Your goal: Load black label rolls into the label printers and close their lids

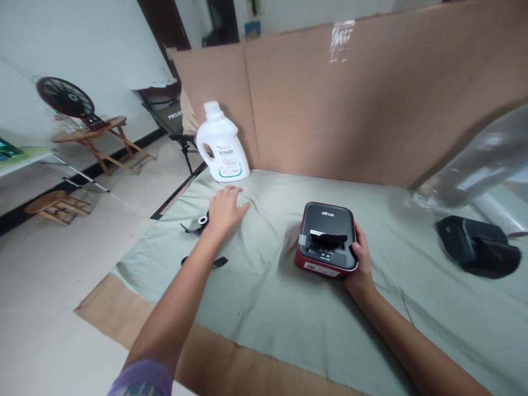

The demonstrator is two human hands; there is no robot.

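My right hand (360, 266) grips the right side of a red and black box-shaped device (328, 221). The device has a black top with white lettering, small buttons and a dark strip across its middle; a white label is on its red front side. It is over the cloth, and I cannot tell whether it rests on it. My left hand (227, 208) reaches out over the cloth with its fingers apart, holding nothing. A white jug (226, 146) with a handle stands just beyond it. Beside my left wrist lies a black item with a white ring (202, 221), partly hidden by the arm.
Another small black item (220, 262) lies by my left forearm. A pale green cloth (264, 308) covers the wooden table (218, 352). Cardboard (330, 115) stands along the back. At right are a black object (474, 245) and clear plastic wrapping (474, 159). A fan (68, 96) sits on a stool.
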